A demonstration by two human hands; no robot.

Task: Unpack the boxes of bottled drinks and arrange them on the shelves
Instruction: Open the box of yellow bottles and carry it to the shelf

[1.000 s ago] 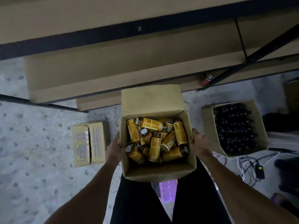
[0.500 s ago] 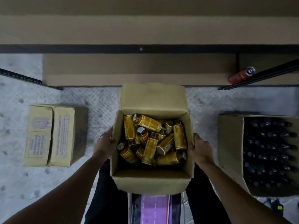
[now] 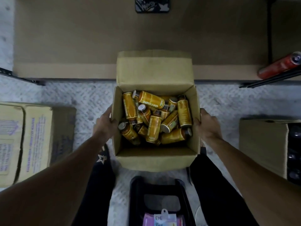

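— Where's the open box [image 3: 156, 159]?
— Before the shelf [image 3: 81, 46], yellow bottles [image 3: 153, 118] jumbled inside. Left hand [image 3: 105, 126] and right hand [image 3: 206, 126] clasp its side walls, fingers curled on the cardboard.
— Resting on the floor [image 3: 73, 95]?
— Can't tell; the box hides it.

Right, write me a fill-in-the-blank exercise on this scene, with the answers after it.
1. The left hand and the right hand each grip one ____ of the open box.
2. The closed box sits on the floor to the person's ____.
3. The red bottle lies on the ____, not in any box.
4. The box of dark bottles stands to the person's ____.

Answers: side; left; shelf; right.
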